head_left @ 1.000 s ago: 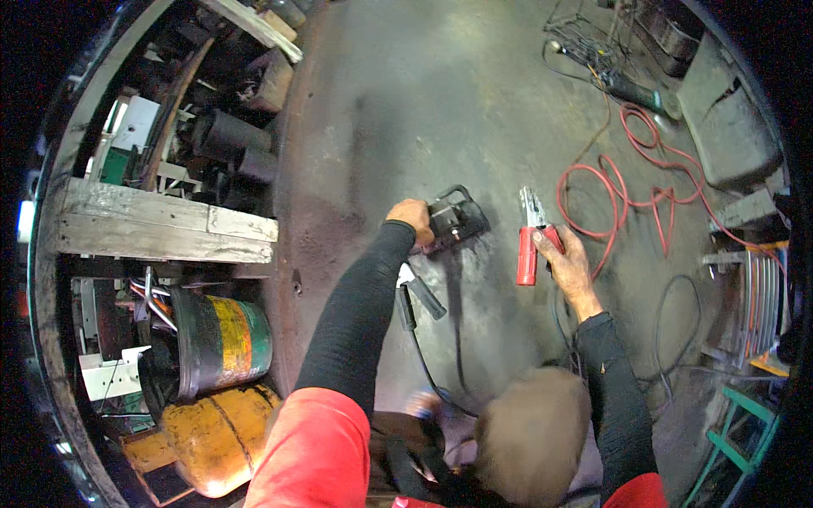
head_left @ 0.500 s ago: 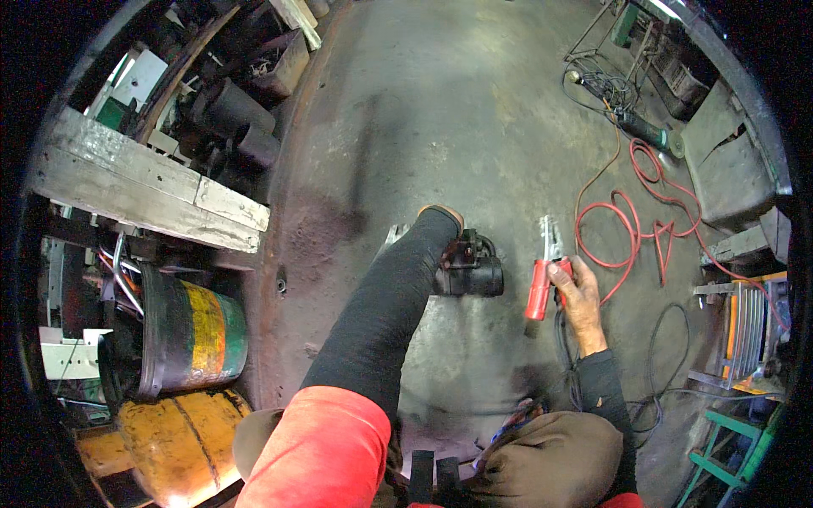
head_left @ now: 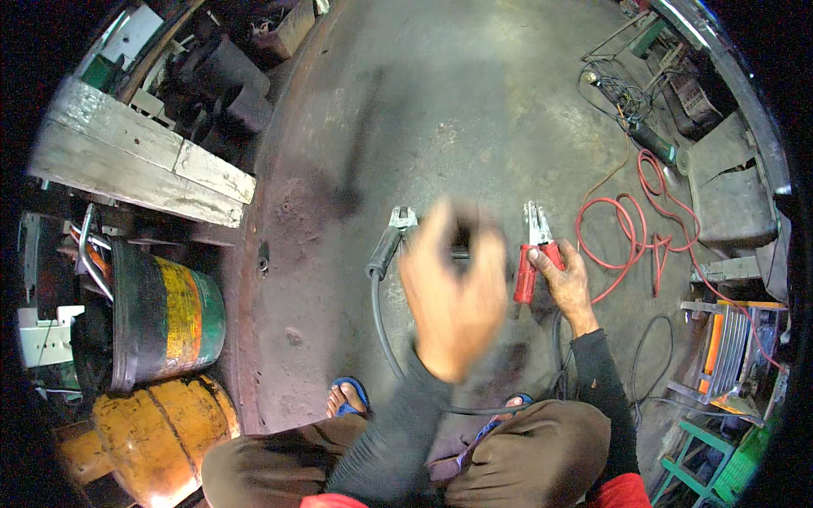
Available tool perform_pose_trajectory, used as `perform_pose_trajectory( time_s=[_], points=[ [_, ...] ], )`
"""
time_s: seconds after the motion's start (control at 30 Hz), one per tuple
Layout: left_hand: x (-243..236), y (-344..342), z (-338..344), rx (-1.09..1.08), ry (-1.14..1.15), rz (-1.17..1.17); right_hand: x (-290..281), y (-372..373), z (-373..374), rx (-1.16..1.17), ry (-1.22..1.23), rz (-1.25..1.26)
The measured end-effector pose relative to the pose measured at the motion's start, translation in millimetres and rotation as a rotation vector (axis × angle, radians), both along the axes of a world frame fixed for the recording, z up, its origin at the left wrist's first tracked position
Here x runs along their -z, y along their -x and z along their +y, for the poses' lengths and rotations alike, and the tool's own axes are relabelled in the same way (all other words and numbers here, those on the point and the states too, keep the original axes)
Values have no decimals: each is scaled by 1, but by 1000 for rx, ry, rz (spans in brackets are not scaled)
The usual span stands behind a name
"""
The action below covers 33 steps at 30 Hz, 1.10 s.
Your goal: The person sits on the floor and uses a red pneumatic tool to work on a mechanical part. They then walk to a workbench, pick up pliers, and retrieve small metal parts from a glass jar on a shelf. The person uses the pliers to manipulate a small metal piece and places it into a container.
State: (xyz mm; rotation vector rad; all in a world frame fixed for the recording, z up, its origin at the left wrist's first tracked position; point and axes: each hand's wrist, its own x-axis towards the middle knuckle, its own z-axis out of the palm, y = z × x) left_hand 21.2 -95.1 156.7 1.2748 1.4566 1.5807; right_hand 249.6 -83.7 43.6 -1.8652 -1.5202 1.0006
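My left hand (head_left: 449, 300) is a motion blur over the dark metal object (head_left: 464, 237), which it mostly hides; its grip is unclear. Just left of it, a clamp with black handles and metal jaws (head_left: 388, 250) lies on the floor, joined to a black cable (head_left: 381, 324). My right hand (head_left: 569, 288) is closed around a red-handled clamp (head_left: 524, 277), thumb on the handle, its silver jaws pointing away from me.
Red hose (head_left: 618, 203) lies coiled at right, near a cylindrical tool (head_left: 656, 140) and a rack (head_left: 720, 347). At left are timber beams (head_left: 152, 152), a dark bucket (head_left: 161, 313) and a yellow tank (head_left: 161, 427). My sandalled feet (head_left: 347, 395) rest below.
My left hand has pulled back toward me from the dark object, uncovering the black-handled clamp. My right hand still holds the red clamp. The view has shifted, showing my feet.
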Motion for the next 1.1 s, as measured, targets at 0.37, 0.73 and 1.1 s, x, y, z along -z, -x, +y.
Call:
perform_pose_trajectory(
  time_s=[0.37,0.73,1.1],
  points=[
    [204,-19,-8,-584,862,-451,1,23,3,-17,-83,-230],
    [229,-12,41,-564,920,-616,-20,44,39,-82,4,-382],
    [219,-11,38,-502,820,-683,2,63,41,-109,61,-318]
  ],
)
